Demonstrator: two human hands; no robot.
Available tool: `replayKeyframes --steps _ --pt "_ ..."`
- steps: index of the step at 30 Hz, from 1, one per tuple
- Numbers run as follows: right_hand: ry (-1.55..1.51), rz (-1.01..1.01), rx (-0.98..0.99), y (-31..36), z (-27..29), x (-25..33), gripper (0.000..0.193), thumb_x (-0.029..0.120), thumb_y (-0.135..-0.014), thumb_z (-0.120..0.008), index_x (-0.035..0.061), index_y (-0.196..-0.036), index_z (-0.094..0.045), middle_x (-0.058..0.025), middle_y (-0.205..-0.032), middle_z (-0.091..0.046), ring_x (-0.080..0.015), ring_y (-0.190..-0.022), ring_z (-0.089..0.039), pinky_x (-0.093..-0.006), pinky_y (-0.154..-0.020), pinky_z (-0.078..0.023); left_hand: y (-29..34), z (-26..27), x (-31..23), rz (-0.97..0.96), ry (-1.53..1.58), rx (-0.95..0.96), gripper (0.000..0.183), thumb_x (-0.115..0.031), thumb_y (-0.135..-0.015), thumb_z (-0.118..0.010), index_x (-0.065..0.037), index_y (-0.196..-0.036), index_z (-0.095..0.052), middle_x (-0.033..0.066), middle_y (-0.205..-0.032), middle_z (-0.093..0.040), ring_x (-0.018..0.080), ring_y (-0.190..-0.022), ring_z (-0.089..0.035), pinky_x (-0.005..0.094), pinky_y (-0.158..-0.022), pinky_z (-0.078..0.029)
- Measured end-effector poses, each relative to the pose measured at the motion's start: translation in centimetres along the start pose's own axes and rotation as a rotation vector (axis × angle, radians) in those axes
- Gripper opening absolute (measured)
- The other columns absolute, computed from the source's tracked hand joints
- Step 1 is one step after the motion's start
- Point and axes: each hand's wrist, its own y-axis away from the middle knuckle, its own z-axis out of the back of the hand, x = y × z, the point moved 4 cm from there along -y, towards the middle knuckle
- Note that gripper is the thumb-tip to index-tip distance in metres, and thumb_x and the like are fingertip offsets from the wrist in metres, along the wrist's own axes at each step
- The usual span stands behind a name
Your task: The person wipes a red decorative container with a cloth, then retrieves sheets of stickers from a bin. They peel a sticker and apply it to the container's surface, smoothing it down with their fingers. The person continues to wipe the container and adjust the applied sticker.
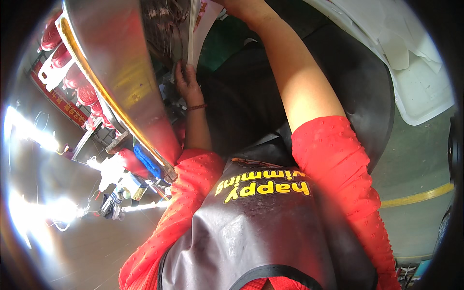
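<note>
At the upper middle, a white sheet [203,24] with some coloured print at its top stands nearly on edge, and several layers show along its left side. My left hand [189,87], with a dark red bead bracelet on the wrist, has its fingers bent up around the sheet's lower end. My right hand [244,8] reaches to the sheet's upper right corner; its fingers are cut off by the picture's top edge. Left of the sheet lies a shiny, clear plastic-like heap [166,29], too blurred to name.
A smooth metal worktop [116,58] with a yellowish edge runs along my left. Red round items [87,94] hang or stand beyond it, near a blue cloth [147,159]. To my right is a white plastic tub [420,104] with white sheets. A dark apron covers my lap.
</note>
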Motion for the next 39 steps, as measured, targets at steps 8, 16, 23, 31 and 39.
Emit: replayKeyframes --steps 8,16,23,31,39 --pt "0.010 -0.007 0.008 -0.1 0.0 0.0 0.052 0.038 -0.093 -0.071 -0.0042 -0.122 -0.068 -0.0292 -0.115 -0.070 -0.0444 -0.111 -0.066 -0.0457 -0.095 -0.052 -0.8 0.6 1.1 -0.012 -0.069 -0.023 0.048 -0.035 -0.106 -0.057 0.003 -0.136 -0.060 0.0146 -0.130 -0.064 0.0227 -0.119 -0.060 0.0356 -0.104 -0.046" --pt "-0.056 0.059 -0.022 -0.3 -0.3 -0.2 0.048 0.037 -0.092 -0.072 -0.0048 -0.116 -0.068 -0.0301 -0.107 -0.070 -0.0445 -0.104 -0.068 -0.0477 -0.089 -0.052 -1.1 1.0 0.6 0.043 -0.022 -0.198 0.048 -0.042 -0.107 -0.054 0.005 -0.115 -0.064 0.0122 -0.105 -0.066 0.0192 -0.097 -0.060 0.0342 -0.091 -0.049" --pt "0.038 0.015 -0.044 0.2 -0.4 0.1 0.042 0.037 -0.091 -0.070 -0.0024 -0.106 -0.068 -0.0316 -0.101 -0.069 -0.0489 -0.101 -0.066 -0.0514 -0.084 -0.052 -1.4 1.2 -1.9 0.061 0.053 -0.310 0.047 -0.041 -0.106 -0.055 0.003 -0.123 -0.060 0.0089 -0.100 -0.061 0.0167 -0.089 -0.056 0.0315 -0.085 -0.049" --pt "0.009 -0.062 -0.043 1.0 0.7 1.9 0.053 0.042 -0.089 -0.077 -0.0011 -0.120 -0.071 -0.0183 -0.098 -0.075 -0.0278 -0.090 -0.073 -0.0378 -0.082 -0.056 -0.3 -0.3 -2.4 -0.173 -0.337 -0.091 0.061 -0.032 -0.096 -0.073 -0.003 -0.144 -0.049 0.0202 -0.144 -0.052 0.0325 -0.131 -0.051 0.0440 -0.109 -0.042" --pt "-0.010 -0.070 -0.062 1.2 0.7 1.9 0.052 0.043 -0.089 -0.076 0.0005 -0.119 -0.071 -0.0185 -0.097 -0.075 -0.0289 -0.090 -0.073 -0.0379 -0.082 -0.056 -1.4 -0.4 -1.4 0.033 0.019 0.065 0.070 -0.024 -0.092 -0.075 0.000 -0.149 -0.043 0.0169 -0.148 -0.048 0.0303 -0.135 -0.047 0.0412 -0.114 -0.038"
